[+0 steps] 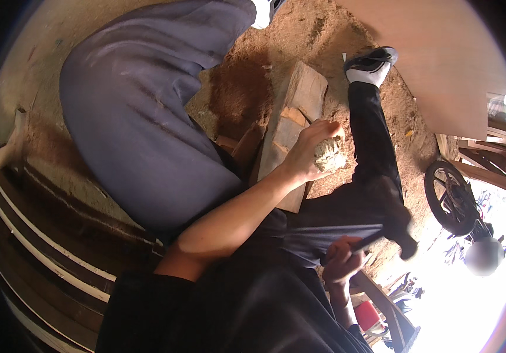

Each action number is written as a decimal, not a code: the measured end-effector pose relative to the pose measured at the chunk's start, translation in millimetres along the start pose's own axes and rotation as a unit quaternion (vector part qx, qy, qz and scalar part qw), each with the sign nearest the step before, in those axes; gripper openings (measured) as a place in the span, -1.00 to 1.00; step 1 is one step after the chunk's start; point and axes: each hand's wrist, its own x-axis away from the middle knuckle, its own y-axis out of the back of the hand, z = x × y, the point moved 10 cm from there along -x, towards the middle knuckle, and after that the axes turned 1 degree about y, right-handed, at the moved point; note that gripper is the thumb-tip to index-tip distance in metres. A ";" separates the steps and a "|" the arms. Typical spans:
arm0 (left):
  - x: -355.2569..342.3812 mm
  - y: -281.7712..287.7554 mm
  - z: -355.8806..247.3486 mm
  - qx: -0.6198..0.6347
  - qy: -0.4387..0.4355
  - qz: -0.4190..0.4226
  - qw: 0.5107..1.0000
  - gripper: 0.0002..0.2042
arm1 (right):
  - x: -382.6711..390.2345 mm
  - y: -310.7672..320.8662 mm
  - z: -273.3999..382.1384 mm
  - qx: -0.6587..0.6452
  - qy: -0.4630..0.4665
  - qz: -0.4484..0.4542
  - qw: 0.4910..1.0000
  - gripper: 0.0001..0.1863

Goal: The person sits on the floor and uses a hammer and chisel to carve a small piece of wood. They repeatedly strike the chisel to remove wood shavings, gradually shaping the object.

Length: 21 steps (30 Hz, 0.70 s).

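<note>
My left hand (311, 141) grips a pale, rough, frayed-looking piece (331, 155), held upright over a thick wooden beam (305, 95) that lies between my legs; whether it rests on the wood is hidden. Low at the right, my right hand (342, 259) is closed round the handle of a dark hammer (403, 235), whose head is blurred and raised above my dark trouser leg (370, 135). Shorter wood scraps (244, 150) lie left of the beam, partly behind my bent left leg (147, 117).
Sandy dirt floor (276, 41) surrounds the beam. A large plywood sheet (441, 59) stands at upper right, with a motorbike (453, 200) and loose timber (482, 165) beside it. Stacked slats (53, 253) lie at lower left. A red object (367, 315) and wooden frame sit at lower right.
</note>
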 end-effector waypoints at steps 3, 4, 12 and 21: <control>1.6 1.1 12.7 0.036 0.034 0.010 0.999 -0.78 | -10.3 -7.1 9.6 0.078 -0.090 0.077 0.990 -0.80; 3.5 1.8 13.5 0.028 0.030 0.010 0.999 -0.77 | -10.0 -9.4 10.7 0.085 -0.129 0.102 0.983 -0.79; 1.3 4.2 6.9 0.009 0.016 -0.004 1.000 -0.67 | -15.0 -19.9 4.8 0.105 -0.120 0.118 0.980 -0.81; 21.4 -16.1 53.7 0.255 0.207 -0.028 0.944 -0.71 | -2.7 -15.3 0.0 -0.100 -0.188 0.041 0.976 -0.54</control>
